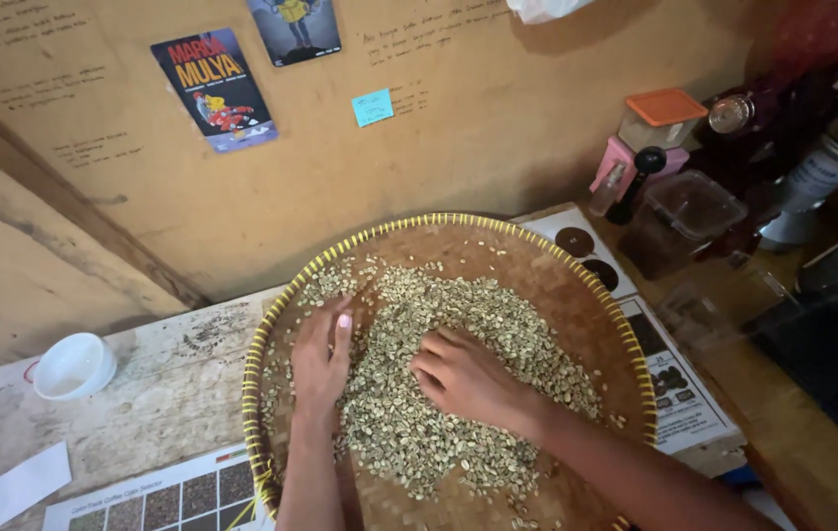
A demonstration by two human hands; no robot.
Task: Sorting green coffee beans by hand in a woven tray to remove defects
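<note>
On the worktop, a large round woven tray with a yellow rim carries a wide heap of pale green beans. The tray overlaps printed sheets at its right side and a colour chart at its lower left, so it probably sits slightly uneven; a hard sideways push from either hand could rock or slide it. The heap runs close to the rim at the upper left, and thin scatters of single beans lie near the edge there and at the right. A broad sweep toward those edges would likely send beans over the rim onto the worktop, where they are hard to recover among the papers.

Both hands rest inside the tray, on the beans. The left hand lies flat at the heap's left margin, fingers extended and close together, pointing away from the person. The right hand sits on the middle of the heap with fingers curled downward into the beans; whether it pinches any single bean cannot be told. The bulk of the heap lies between and beneath the two hands, extending past the right hand toward the far rim.

A small white bowl stands well apart to the left, beyond easy reach of the left hand. A small white card lies nearer the edge below it.
</note>
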